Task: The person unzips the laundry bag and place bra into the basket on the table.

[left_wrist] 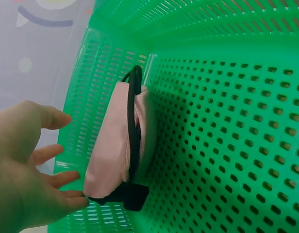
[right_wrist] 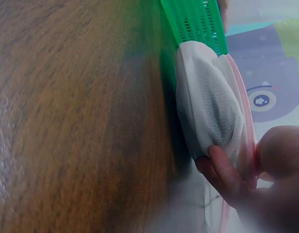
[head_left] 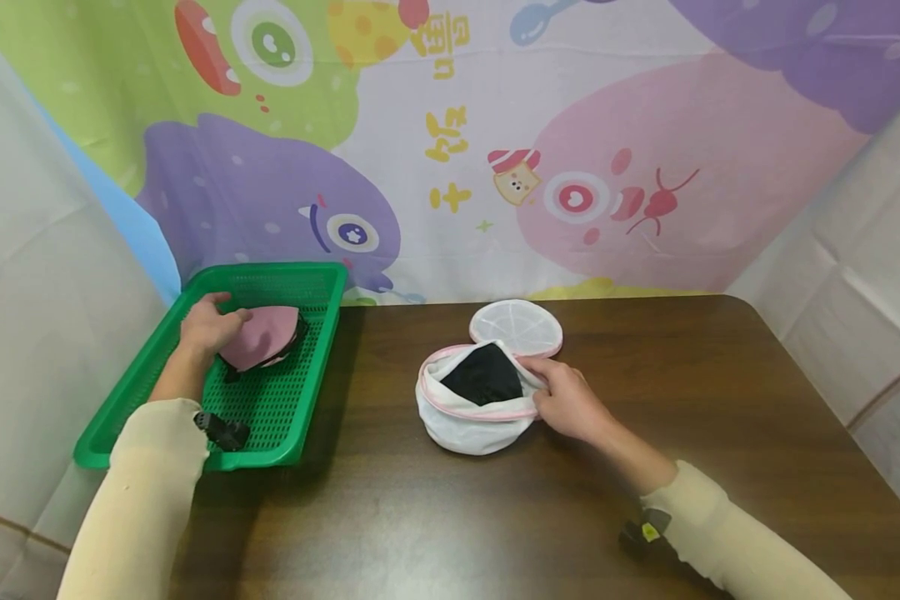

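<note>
A folded pink fabric piece point(head_left: 264, 337) with black edging and a black strap end lies in a green plastic basket point(head_left: 321, 358). My left hand point(head_left: 208, 327) reaches in over it, fingers loosely spread and fingertips right at its edge in the left wrist view. A white mesh laundry bag point(head_left: 471, 435) with a pink zipper stands unzipped on the table. Dark cloth point(head_left: 487, 375) shows in its opening. My right hand point(head_left: 570, 400) pinches the bag's right rim, thumb on one side and fingers on the mesh point(right_wrist: 207, 97). Its round mesh lid point(head_left: 517, 327) is folded back behind.
The brown wooden table point(head_left: 420, 517) runs up to a cartoon-printed cloth point(head_left: 450, 250) hanging at the back. Pale wall panels stand on both sides. The basket's raised rim surrounds my left hand at the table's left side.
</note>
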